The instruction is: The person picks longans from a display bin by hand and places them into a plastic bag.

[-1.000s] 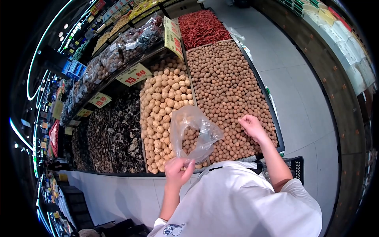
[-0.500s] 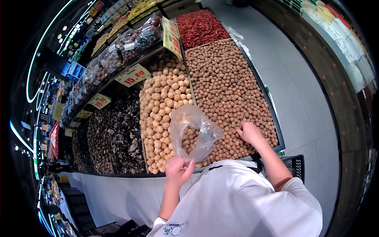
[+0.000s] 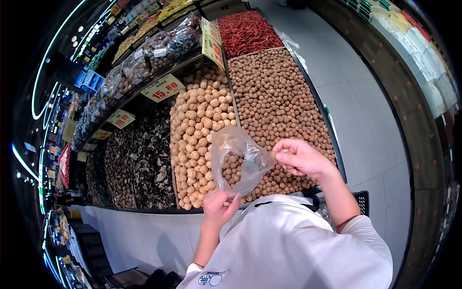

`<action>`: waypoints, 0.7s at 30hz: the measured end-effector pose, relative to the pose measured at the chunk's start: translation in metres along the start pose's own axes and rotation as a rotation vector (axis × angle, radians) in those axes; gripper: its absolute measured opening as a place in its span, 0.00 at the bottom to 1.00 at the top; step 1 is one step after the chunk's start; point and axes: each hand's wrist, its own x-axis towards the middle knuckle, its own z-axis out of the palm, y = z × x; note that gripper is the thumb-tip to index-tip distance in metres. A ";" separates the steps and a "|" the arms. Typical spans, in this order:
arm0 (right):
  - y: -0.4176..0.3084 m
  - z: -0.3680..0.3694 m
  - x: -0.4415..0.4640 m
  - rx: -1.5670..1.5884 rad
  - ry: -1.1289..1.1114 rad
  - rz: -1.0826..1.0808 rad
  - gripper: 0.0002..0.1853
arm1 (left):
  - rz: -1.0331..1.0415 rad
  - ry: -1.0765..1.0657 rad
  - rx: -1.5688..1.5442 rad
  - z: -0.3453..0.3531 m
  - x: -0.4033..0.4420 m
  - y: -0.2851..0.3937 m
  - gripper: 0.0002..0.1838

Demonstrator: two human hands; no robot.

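Note:
My left hand (image 3: pixel 219 207) is closed on the rim of a clear plastic bag (image 3: pixel 253 172) at the bin's front edge. Its mouth faces up, with several round brown nuts like dried longans (image 3: pixel 232 168) in view inside. At the bag's right side is my right hand (image 3: pixel 302 158), fingertips pinched on what looks like one dried longan, partly hidden by the fingers. Under both lies the bin of loose dried longans (image 3: pixel 269 96). Pale walnuts (image 3: pixel 197 125) fill the compartment to the left.
Red dried chilies (image 3: pixel 245 31) lie at the far end. Dark dried fungus (image 3: pixel 153 164) is left of the walnuts, below price signs (image 3: pixel 162 88) and a shelf of bagged goods (image 3: pixel 134 67). A black basket (image 3: pixel 362 202) stands on the floor at right.
My right hand has risen from the loose longans and come left to the bag, fingers pinched. My left hand still holds the bag in nearly the same place.

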 end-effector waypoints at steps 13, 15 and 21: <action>0.024 0.080 0.120 -0.968 -0.157 -0.281 0.16 | -0.020 0.050 0.005 -0.005 -0.010 0.007 0.09; 0.034 0.079 0.130 -0.828 -0.133 -0.354 0.15 | -0.031 0.047 0.011 -0.004 -0.011 0.008 0.09; 0.037 0.077 0.126 -0.878 -0.070 -0.386 0.15 | -0.032 0.078 -0.023 -0.002 -0.010 0.008 0.08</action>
